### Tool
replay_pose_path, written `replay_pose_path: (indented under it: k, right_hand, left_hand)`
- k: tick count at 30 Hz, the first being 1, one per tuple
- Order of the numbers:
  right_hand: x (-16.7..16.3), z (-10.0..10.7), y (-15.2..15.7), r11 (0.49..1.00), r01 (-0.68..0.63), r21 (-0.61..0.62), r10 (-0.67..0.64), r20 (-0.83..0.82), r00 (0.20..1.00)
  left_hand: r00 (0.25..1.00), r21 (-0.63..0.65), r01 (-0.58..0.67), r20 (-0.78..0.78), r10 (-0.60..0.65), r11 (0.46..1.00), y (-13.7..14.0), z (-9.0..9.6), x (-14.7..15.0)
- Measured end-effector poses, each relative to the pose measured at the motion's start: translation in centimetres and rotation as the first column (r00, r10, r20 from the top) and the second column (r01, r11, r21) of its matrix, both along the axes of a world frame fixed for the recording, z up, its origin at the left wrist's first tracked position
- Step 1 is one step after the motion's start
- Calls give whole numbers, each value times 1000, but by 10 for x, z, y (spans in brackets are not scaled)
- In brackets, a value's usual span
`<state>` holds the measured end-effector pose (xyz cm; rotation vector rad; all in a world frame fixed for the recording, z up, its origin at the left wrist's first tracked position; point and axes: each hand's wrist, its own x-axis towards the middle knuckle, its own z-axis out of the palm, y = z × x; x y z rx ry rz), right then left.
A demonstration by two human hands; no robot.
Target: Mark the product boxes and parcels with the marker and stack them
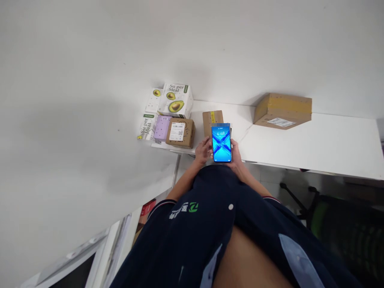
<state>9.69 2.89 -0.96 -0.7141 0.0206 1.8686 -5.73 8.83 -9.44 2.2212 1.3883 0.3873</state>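
A smartphone (221, 145) with a lit blue screen reading 4:48 is held upright in front of my body. My right hand (237, 154) is closed around its right side and back. At the phone's left edge, my left hand (203, 151) has its fingers curled in against it; the exact contact is partly hidden. Just behind the phone, a small brown carton (209, 120) with yellow tape lies on the white table, its near right part covered by the phone.
Left on the white table (324, 140) stand a brown labelled carton (188, 134), a lilac box (162, 127) and white avocado-print boxes (175, 99). A larger taped carton (283, 110) is at the right, against the wall. Below right is a dark chair (345, 220).
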Motion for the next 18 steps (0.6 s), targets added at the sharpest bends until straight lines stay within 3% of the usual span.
replay_pose_path:
  k: [4,7,10,12,15,18]
  right_hand:
    - [40,-13,-6,978,207,16,-205,212,956]
    - [76,-36,-13,933,352,-79,-256,543,800]
    - [108,-66,-26,863,467,-194,-41,894,447]
    - [122,-83,-37,838,471,-275,204,959,196]
    - [130,-99,-54,770,453,-449,541,836,-92]
    - [127,-110,-66,712,461,-530,679,687,-259]
  left_hand:
    - [999,16,28,-33,-28,999,-2,8,5]
    - [998,15,19,-53,-19,1000,-3,12,7]
    - [997,16,-17,-78,18,1000,-5,18,11]
    - [995,29,-34,-95,36,999,-7,23,14]
    - [989,50,-64,-133,70,997,-9,31,22]
    - [981,45,-107,-159,113,993,-10,36,35]
